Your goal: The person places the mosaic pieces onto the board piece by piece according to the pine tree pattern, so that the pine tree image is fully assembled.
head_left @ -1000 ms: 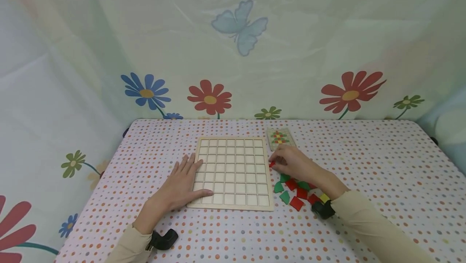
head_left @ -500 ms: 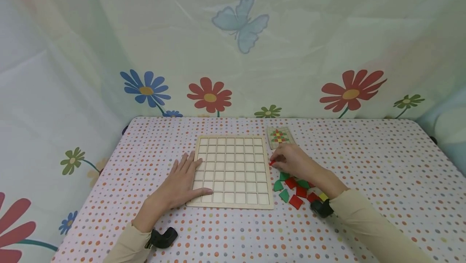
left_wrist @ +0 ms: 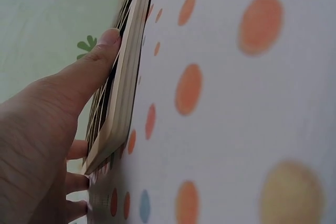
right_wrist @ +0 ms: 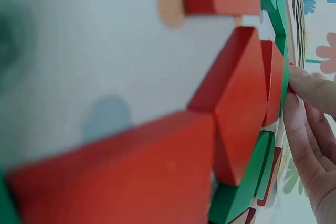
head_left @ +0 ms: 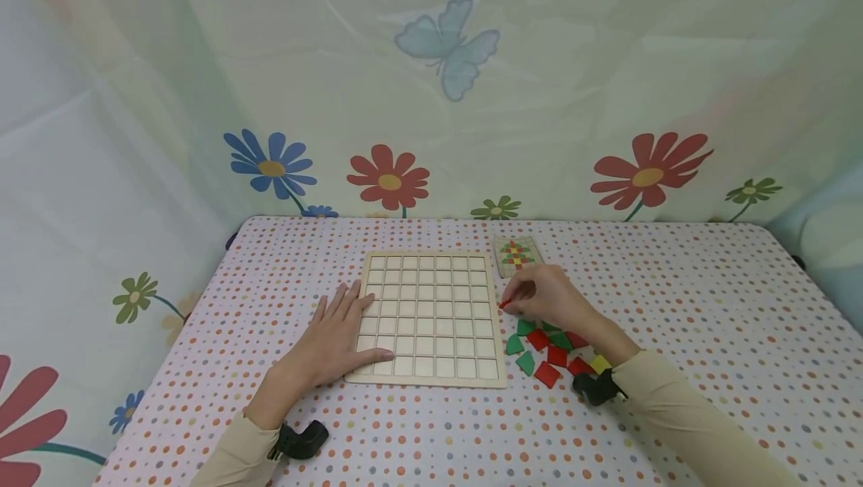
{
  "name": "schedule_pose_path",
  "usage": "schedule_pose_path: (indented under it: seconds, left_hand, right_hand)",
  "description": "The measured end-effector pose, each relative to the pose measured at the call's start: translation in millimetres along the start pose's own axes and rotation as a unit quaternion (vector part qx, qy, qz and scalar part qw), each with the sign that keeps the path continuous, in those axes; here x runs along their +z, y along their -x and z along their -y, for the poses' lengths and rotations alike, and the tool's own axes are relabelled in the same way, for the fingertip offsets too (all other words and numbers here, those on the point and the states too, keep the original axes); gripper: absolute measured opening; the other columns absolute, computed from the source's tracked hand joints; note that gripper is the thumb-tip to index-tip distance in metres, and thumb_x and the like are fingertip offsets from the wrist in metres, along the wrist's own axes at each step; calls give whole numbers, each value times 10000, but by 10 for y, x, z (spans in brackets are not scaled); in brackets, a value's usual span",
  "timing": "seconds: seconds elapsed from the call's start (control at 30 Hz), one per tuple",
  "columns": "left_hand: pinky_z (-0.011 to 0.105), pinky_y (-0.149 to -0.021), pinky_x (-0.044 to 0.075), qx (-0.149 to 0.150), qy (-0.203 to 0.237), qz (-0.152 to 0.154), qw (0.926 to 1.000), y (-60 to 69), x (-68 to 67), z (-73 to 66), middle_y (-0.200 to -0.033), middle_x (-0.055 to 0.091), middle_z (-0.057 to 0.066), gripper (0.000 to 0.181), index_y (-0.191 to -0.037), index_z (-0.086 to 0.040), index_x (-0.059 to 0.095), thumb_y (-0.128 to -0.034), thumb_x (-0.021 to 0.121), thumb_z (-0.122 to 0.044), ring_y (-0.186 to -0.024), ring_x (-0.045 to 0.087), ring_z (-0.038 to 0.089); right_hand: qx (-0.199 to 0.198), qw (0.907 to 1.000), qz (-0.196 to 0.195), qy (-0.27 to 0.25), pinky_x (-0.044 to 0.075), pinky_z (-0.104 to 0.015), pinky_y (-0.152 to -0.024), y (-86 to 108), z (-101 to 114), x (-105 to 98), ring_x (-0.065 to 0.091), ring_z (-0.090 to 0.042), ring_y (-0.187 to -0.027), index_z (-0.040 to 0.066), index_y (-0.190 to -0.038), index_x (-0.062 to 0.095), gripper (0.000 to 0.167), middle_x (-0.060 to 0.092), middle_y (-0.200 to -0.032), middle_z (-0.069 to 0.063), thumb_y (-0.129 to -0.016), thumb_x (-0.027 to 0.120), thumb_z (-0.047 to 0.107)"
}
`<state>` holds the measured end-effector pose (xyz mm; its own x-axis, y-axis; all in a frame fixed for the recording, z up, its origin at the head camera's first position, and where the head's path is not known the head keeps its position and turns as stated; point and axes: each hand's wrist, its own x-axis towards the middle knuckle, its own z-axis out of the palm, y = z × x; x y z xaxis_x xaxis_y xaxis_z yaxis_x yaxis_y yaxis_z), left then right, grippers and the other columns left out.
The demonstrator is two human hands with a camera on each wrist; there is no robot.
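Observation:
A wooden grid board (head_left: pixel 435 322) with bare square cells lies flat on the table. My left hand (head_left: pixel 335 341) rests on its left edge with the fingers spread; in the left wrist view the thumb (left_wrist: pixel 97 59) lies over the rim of the board. Just off the board's right edge, my right hand (head_left: pixel 547 298) pinches a small red tile (head_left: pixel 504 304) between thumb and fingertips. Below that hand lie several loose tiles: red ones (head_left: pixel 556 356), green ones (head_left: pixel 525 363) and a yellow one (head_left: pixel 600 364). Close up in the right wrist view, red tiles (right_wrist: pixel 236 103) partly overlap green ones.
A small pattern card (head_left: pixel 517 255) with a red, green and yellow tree-like figure lies beyond the right hand. The dotted tablecloth (head_left: pixel 431 434) spreads around the board. A flowered curtain (head_left: pixel 539 97) hangs behind the table.
The right hand stays by the board's right edge with the red tile, its fingers and the tile shifting only slightly. The left hand has not moved on the board.

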<state>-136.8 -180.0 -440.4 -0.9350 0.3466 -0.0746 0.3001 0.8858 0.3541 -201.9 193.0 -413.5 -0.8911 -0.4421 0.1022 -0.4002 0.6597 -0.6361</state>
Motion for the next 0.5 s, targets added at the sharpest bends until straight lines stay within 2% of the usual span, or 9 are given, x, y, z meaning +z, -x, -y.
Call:
schedule_pose_path:
  seconds: [0.13, 0.27, 0.37, 0.5]
  left_hand:
    - [672, -1242, 86, 42, 14, -63, 10000, -4, 13, 11, -1723, 138, 238, 1065, -1609, -13, 352, -887, 667, -729, -1595, 77, 430]
    - [682, -1237, 91, 137, 51, -130, 9998, -9, 27, 24, -1718, 156, 243, 1056, -1607, -9, 356, -890, 673, -717, -1592, 89, 440]
    - [684, -1236, 81, 161, 53, -126, 9998, -11, 30, 30, -1723, 147, 235, 1054, -1612, -15, 351, -896, 659, -724, -1594, 78, 432]
    - [694, -1233, 61, 92, 21, -76, 9999, -7, 21, 36, -1730, 127, 219, 1057, -1620, -33, 344, -893, 647, -739, -1598, 55, 421]
  right_hand:
    - [179, 9997, -84, -142, 557, -256, -684, -10, 0, 17, 658, -139, -752, 44, -897, 776, 131, 726, -845, -16, -824, 870, -11]
    - [327, 9989, -347, -49, 580, -297, -696, -63, 46, 18, 703, -188, -773, 10, -925, 785, 134, 749, -848, -50, -823, 868, -14]
    - [276, 9983, -510, 36, 596, -341, -700, -140, 111, 7, 729, -216, -775, 11, -897, 791, 111, 758, -835, -66, -822, 867, -19]
    - [81, 9988, -476, 18, 609, -383, -722, -306, 230, 17, 738, -225, -778, 22, -877, 800, 84, 764, -834, -73, -832, 861, -13]
